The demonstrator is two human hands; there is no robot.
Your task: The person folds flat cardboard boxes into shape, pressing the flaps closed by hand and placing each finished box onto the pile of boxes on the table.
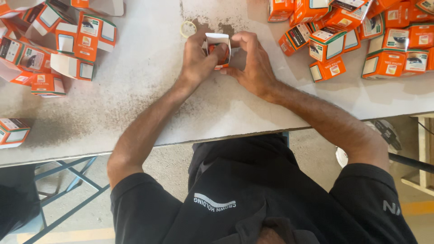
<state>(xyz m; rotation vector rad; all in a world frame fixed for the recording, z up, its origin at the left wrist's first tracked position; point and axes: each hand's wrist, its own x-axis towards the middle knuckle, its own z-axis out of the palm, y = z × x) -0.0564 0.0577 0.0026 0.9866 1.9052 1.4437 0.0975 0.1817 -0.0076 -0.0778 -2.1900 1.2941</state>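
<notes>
Both hands [226,61] grip small carton [218,47] (orange-white)

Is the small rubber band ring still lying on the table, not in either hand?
Yes, the pale ring lies on the white table beside the left hand, while both hands hold the open orange-and-white carton.

A packing workshop is suggested: heaps of small orange-and-white cardboard cartons [361,36] are piled on a worn, stained white worktable [135,104], more flattened cartons [54,40] are strewn at its other end, and a bare concrete floor [172,167] is seen beneath.
</notes>
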